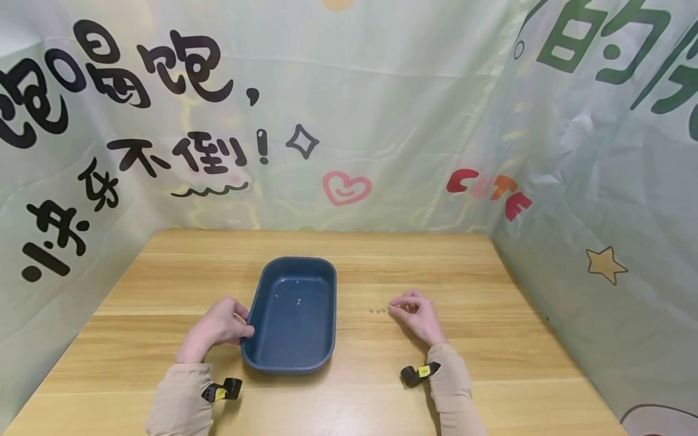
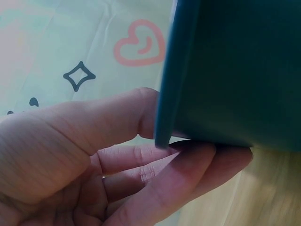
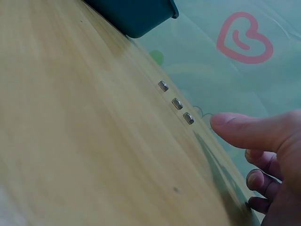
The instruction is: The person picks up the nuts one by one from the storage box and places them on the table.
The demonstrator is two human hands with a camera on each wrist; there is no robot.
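A dark blue rectangular tray stands on the table left of centre, with several small metal nuts on its floor. My left hand grips its left rim; in the left wrist view the thumb lies by the rim and the fingers curl beneath it. Three more nuts sit in a short row on the wood, right of the tray. At the right end of this row my right hand pinches a tiny nut between thumb and index fingertip, mostly hidden by the fingers.
The wooden table reaches back to a pale printed cloth that hangs behind it and along both sides. Each sleeve carries a small black wrist camera. The tray's raised wall stands between the two hands.
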